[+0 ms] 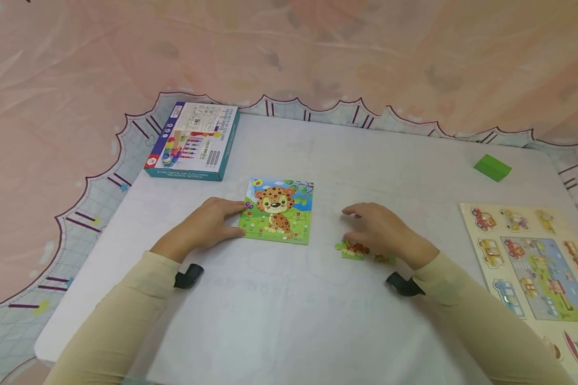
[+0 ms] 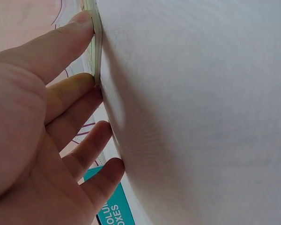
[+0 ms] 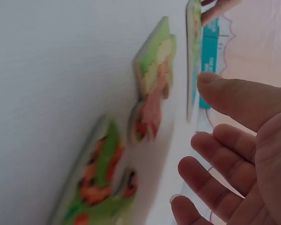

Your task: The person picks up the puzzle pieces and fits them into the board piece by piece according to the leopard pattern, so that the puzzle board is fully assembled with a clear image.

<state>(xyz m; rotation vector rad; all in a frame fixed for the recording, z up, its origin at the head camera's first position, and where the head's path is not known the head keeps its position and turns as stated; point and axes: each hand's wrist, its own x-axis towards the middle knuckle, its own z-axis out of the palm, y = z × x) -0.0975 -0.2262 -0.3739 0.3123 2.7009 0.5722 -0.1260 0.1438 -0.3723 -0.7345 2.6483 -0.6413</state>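
Note:
A square leopard picture puzzle [image 1: 279, 214] lies flat on the white table. At its left edge rests my left hand [image 1: 207, 222], thumb [image 2: 79, 28] and fingertips touching the side with the other fingers spread. My right hand [image 1: 382, 230] hovers with fingers apart and nothing in its grasp. Below it lie two loose jigsaw pieces, one with a green tab [image 1: 352, 251] and another with an orange spotted tail [image 1: 383, 259] partly covered by the hand. In the right wrist view the tail piece [image 3: 96, 178] is nearer and the other piece [image 3: 154, 70] farther off.
A beaded-boxes carton [image 1: 197, 140] stands at the back left. Toward the back right sits a green block [image 1: 493, 168]. A vehicle peg puzzle board [image 1: 491, 214] lies along the right side. Dark wrist-camera mounts [image 1: 189, 276] hang at both cuffs.

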